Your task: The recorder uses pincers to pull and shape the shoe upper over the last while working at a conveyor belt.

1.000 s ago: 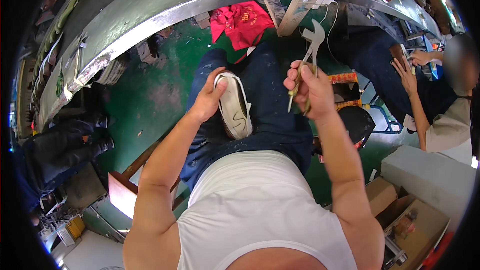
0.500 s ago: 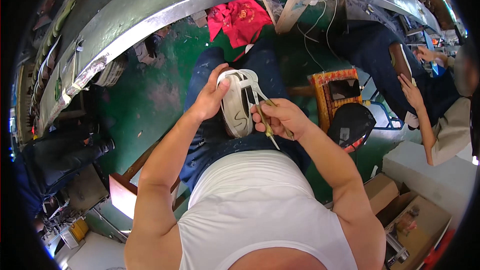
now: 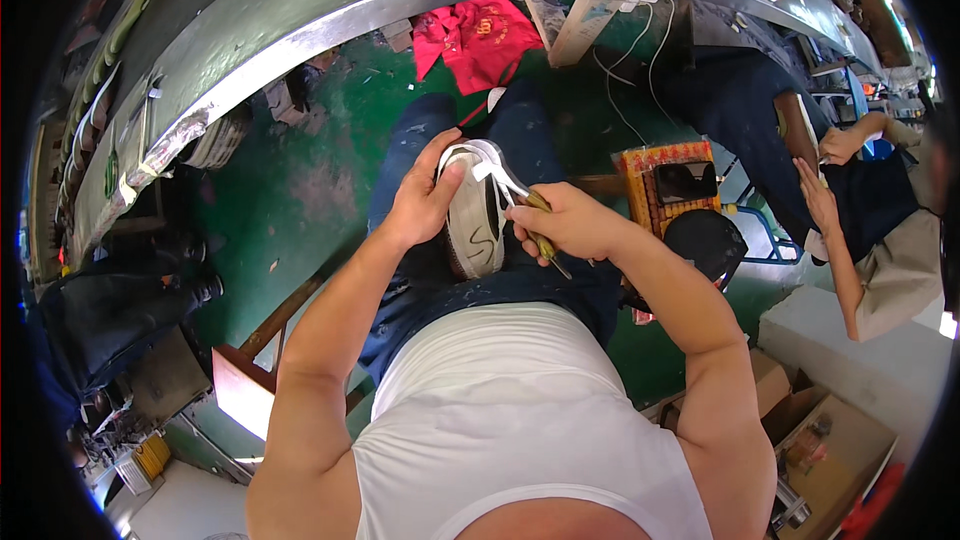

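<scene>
My left hand (image 3: 425,202) wraps the left edge of a white low-top shoe with a pale rubber sole (image 3: 473,230), fingers curled round its far side and thumb pressed on the sole near the toe; the shoe lies sole-up on my lap, over my dark blue jeans (image 3: 520,285), its toe pointing to the far side; my right hand (image 3: 570,225) sits just right of the shoe, fingers clamped together on a slim yellow-green handled tool (image 3: 545,240), whose dark tip sticks out toward me below the hand; a white strap or strip (image 3: 503,178) runs from the shoe's far end to that hand, touching the fingers; whether the tool touches the shoe I cannot tell; beyond my knees, on the green painted floor (image 3: 300,190), lies a crumpled red cloth (image 3: 475,35); farther still curves a long grey metal tabletop (image 3: 330,0); to the right of my legs stands a small orange woven stool (image 3: 665,175) with a black round cap-like object (image 3: 705,240) just near it; at the far right another person's hands (image 3: 830,175) are raised together; brown cardboard boxes (image 3: 800,420) sit at the near right.
</scene>
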The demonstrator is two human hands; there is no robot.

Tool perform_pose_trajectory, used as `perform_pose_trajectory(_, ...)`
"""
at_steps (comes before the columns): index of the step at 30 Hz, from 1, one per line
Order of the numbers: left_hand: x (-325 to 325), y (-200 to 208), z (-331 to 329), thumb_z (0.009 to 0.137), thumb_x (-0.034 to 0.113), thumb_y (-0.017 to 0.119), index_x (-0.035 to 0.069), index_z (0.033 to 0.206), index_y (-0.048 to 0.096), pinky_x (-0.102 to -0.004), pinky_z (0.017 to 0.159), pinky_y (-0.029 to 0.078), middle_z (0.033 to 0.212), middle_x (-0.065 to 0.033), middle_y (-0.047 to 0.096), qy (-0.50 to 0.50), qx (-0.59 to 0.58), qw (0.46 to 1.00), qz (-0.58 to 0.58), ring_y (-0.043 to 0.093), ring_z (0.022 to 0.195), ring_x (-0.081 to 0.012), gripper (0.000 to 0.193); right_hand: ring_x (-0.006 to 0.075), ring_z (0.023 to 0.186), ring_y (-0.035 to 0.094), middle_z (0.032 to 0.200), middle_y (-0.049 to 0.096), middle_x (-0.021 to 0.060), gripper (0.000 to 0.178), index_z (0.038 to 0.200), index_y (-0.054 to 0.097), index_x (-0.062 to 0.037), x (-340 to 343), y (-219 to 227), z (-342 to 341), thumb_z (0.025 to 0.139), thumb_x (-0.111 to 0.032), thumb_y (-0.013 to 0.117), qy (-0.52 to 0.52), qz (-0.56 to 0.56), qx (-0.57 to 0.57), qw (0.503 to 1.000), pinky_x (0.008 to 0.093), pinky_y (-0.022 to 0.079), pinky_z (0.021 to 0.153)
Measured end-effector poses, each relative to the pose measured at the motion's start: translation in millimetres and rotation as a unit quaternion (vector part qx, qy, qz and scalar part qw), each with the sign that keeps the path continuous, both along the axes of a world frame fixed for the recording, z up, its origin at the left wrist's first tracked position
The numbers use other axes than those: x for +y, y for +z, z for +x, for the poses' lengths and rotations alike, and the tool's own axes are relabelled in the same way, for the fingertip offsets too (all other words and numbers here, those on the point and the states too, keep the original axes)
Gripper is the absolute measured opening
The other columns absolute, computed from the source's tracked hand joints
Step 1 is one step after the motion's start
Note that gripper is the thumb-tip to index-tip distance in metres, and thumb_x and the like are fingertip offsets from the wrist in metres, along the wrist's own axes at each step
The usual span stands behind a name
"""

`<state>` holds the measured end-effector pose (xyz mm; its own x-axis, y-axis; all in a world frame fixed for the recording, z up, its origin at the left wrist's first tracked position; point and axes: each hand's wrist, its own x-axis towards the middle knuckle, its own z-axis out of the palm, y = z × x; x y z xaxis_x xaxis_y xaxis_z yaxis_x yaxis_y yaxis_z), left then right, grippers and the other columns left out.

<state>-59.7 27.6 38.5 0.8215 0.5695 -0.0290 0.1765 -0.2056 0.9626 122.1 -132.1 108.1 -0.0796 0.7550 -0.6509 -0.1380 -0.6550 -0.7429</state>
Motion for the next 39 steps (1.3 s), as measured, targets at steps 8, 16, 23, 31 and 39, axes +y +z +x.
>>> perform_pose_trajectory(8,11,-22,-4,0.098,0.007,0.054,0.005,0.137,0.048,-0.03,0.103,0.04,0.13,-0.0096,0.056,0.037,-0.056,0.982,-0.179,0.052,0.121,-0.018,0.04,0.0445,0.078,0.063,0.079,0.064,0.024,0.025,0.095,0.057,0.0024,-2,-73,-28,0.094,-0.022,0.059,-0.042,0.229,-0.31,0.922,0.0458,0.049,0.068)
perform_pose_trajectory(16,7,-13,-8,0.096,0.007,0.058,0.005,0.138,0.049,-0.0299,0.109,0.034,0.139,-0.0081,0.049,-0.003,-0.055,0.996,-0.076,0.047,0.127,-0.0165,0.043,0.0466,0.088,0.062,0.088,0.064,0.0292,0.022,0.096,0.052,0.0041,-22,-23,-27,0.095,-0.018,0.056,0.086,0.137,-0.393,0.905,0.0518,0.048,0.077)
perform_pose_trajectory(23,2,-8,4,0.096,0.015,0.062,0.004,0.134,0.055,-0.0289,0.095,0.046,0.121,-0.0083,0.061,0.104,-0.015,0.964,-0.243,0.057,0.108,-0.0145,0.04,0.0473,0.09,0.062,0.091,0.065,0.0292,0.022,0.094,0.053,0.0041,-13,-18,-36,0.094,-0.018,0.056,0.098,0.11,-0.416,0.897,0.0524,0.049,0.079)
perform_pose_trajectory(31,7,-5,5,0.094,0.013,0.063,0.002,0.132,0.056,-0.0276,0.091,0.049,0.113,-0.0077,0.065,0.088,-0.014,0.978,-0.187,0.06,0.1,-0.0131,0.039,0.0297,0.075,0.067,0.077,0.066,0.017,0.029,0.098,0.055,0.0038,-13,19,-7,0.097,-0.025,0.055,0.096,0.044,-0.218,0.97,0.0396,0.051,0.069)
perform_pose_trajectory(39,9,4,-5,0.092,0.006,0.063,0.004,0.139,0.05,-0.0284,0.097,0.046,0.122,-0.0082,0.062,0.031,0.016,0.981,-0.193,0.058,0.108,-0.0142,0.049,0.0308,0.068,0.063,0.075,0.062,0.0175,0.038,0.096,0.055,0.0037,13,-14,-21,0.1,-0.033,0.048,0.067,0.063,-0.317,0.944,0.0412,0.051,0.069)
